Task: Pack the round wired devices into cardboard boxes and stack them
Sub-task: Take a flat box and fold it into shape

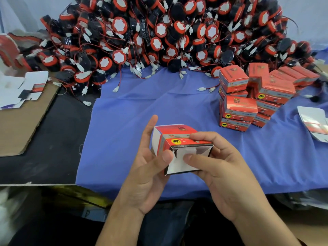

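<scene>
The box is held over the blue cloth, near end not yet closed; your left hand grips its side, your right hand pinches top and inner flap. Press the side flaps flat before tucking the lid, then add it to the stack of packed boxes on your right

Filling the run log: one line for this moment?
step: closing box flaps; left hand: grips box; right hand: grips box, thumb on flap; packed stack: at right; device pile: behind
</scene>
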Demonstrator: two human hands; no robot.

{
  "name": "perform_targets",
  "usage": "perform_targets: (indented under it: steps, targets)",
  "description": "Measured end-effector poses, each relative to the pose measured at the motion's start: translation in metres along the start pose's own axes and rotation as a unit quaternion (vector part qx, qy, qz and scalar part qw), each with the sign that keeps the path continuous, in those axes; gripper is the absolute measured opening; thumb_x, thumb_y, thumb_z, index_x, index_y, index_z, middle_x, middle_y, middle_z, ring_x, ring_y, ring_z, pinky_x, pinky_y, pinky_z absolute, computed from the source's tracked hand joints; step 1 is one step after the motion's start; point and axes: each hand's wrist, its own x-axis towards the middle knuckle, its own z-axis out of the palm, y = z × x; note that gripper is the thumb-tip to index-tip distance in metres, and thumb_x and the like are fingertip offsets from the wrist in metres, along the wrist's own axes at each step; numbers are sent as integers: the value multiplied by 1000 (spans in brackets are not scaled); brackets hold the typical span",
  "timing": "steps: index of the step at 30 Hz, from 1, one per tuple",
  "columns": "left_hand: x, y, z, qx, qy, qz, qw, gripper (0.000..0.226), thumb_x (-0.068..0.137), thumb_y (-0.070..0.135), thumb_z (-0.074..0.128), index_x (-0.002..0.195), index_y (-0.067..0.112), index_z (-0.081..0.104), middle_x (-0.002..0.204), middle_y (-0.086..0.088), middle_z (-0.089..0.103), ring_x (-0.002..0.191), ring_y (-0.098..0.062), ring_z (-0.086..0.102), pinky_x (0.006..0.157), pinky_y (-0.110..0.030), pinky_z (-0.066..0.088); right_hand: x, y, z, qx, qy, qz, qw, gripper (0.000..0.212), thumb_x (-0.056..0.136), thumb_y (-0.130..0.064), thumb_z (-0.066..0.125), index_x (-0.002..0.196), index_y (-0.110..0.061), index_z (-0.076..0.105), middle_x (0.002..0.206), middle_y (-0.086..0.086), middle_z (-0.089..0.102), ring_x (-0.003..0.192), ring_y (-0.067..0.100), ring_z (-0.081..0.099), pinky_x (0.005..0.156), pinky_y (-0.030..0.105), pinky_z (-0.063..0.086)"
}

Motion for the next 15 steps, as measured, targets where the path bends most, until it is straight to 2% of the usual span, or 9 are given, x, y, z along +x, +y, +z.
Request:
perform_targets:
  steps: [5,10,13,15]
  targets:
    - [-2,-4,1,-3,-22,10,1000,107,65,30,97,153,46,37,134,-14,67,117,-26,68,91,-33,57,-1,1,1,-3,24,-2,1000,44,78,19,66,91,-21,76,100,15,78,91,26,76,74,33,62]
    - [-3,-8,3,-5,-25,10,1000,107,67,30,96,152,51,35,135,-13,66,118,-24,67,95,-33,56,1,1,2,-25,47,-11,999,48,76,20,63,86,-25,76,99,12,79,90,24,74,78,38,60]
    - [-3,-8,4,-9,-12,7,1000,104,66,37,96,152,48,39,136,-11,66,119,-26,66,97,-35,56,-1,2,2,-38,39,-14,998,46,78,16,67,92,-27,76,104,10,78,95,25,73,77,39,60]
    - [-3,-8,3,-12,8,6,1000,98,66,43,95,149,47,45,132,-8,67,120,-28,64,99,-39,55,-4,4,3,-60,25,-20,998,40,76,2,74,100,-29,75,105,8,77,99,26,73,79,38,60]
